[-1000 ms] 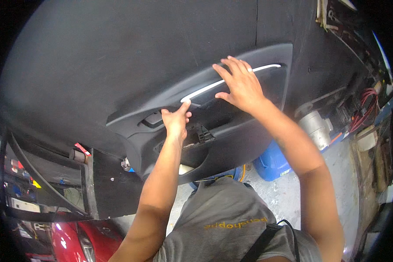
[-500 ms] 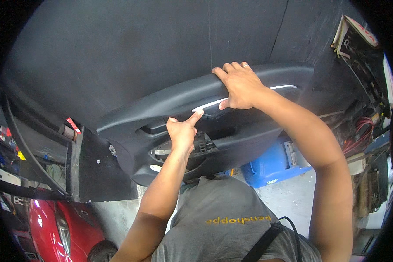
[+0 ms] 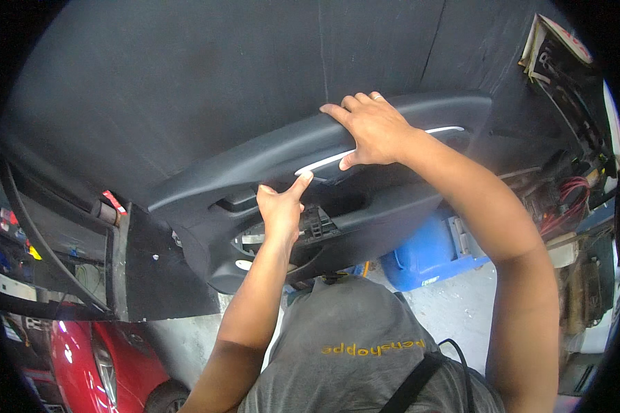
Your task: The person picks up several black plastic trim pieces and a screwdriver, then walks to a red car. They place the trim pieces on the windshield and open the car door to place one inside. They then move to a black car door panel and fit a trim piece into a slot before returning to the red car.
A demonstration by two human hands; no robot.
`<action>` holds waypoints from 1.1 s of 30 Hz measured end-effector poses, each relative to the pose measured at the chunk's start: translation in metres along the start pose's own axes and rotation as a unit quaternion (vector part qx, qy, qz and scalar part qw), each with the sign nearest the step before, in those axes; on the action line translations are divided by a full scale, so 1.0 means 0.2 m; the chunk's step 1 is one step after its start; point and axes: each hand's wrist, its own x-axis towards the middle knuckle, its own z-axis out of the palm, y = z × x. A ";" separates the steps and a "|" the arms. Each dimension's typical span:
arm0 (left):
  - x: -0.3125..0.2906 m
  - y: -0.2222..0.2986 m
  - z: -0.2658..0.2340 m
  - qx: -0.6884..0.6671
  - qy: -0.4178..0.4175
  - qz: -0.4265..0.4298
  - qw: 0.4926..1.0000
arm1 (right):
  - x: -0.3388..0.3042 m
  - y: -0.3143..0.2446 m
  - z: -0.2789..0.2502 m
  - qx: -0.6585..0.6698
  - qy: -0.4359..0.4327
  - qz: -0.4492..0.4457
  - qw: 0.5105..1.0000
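A black car door trim panel (image 3: 207, 117) stands upright in front of me, its moulded armrest (image 3: 255, 165) running across with a silver strip (image 3: 324, 163). My right hand (image 3: 372, 127) lies flat over the top of the armrest, fingers spread, thumb under the strip. My left hand (image 3: 280, 206) grips the lower edge of the armrest recess, its index finger pointing up at the silver strip. A black switch connector (image 3: 315, 221) sits just right of the left hand.
A blue plastic container (image 3: 427, 255) stands on the grey concrete floor behind the panel. Red wiring and bare car parts (image 3: 572, 193) crowd the right side. A red car (image 3: 89, 358) sits at lower left. A dark frame with cables (image 3: 41, 241) is at left.
The panel and both hands have shifted lower and to the right in view. The left index finger now touches the silver strip; the right hand stays on the armrest top.
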 end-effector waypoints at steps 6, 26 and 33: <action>0.03 -0.06 -0.14 -0.020 -0.055 0.033 0.998 | -0.29 0.23 0.00 -0.044 0.117 0.051 0.991; -0.04 0.05 -0.14 0.019 -0.084 -0.016 0.996 | -0.44 0.74 -0.12 -0.110 0.065 0.070 0.989; -0.02 0.01 -0.14 0.024 -0.051 0.024 0.998 | -0.43 0.77 -0.17 -0.082 0.058 0.040 0.994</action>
